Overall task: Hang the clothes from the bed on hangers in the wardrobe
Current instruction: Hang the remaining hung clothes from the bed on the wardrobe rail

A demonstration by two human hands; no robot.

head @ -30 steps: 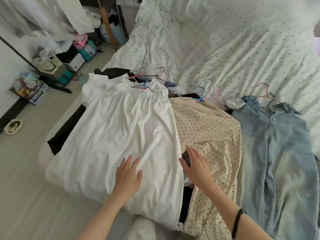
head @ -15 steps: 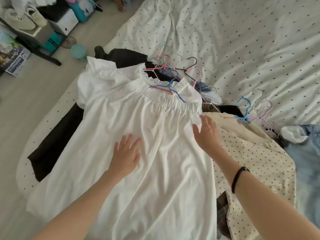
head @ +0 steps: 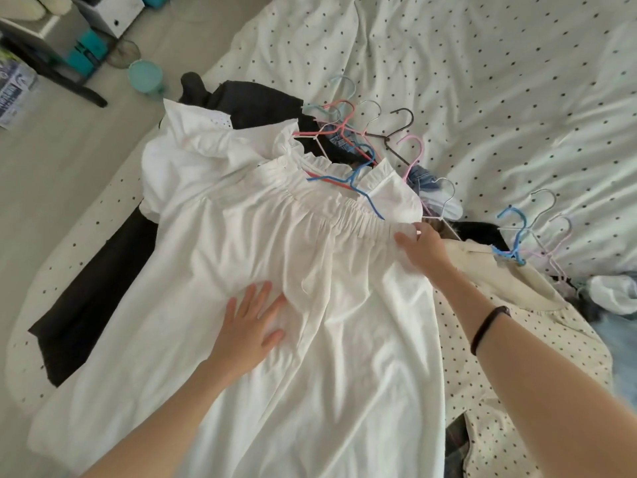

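Observation:
A white dress [head: 262, 243] lies spread on the bed, its gathered neckline on a blue hanger [head: 358, 177]. My left hand [head: 250, 326] rests flat on the dress's middle, fingers straight. My right hand [head: 422, 248] pinches the dress's right shoulder edge by the elastic neckline. A black garment [head: 93, 298] lies under the dress to the left. Right of it lies a cream dotted garment [head: 510, 339] on its own blue hanger [head: 513, 232]. Several loose hangers [head: 372, 132] are piled above the neckline.
The dotted bed sheet [head: 499, 81] stretches up and right. A bit of blue denim [head: 620, 332] shows at the right edge. On the floor at upper left stand a teal cup [head: 144, 75], boxes [head: 110, 12] and a dark stand leg [head: 69, 84].
My view has moved closer to the dress's top. My right hand went from the dotted garment up to the dress's right shoulder and took hold of it. My left hand slid up the dress.

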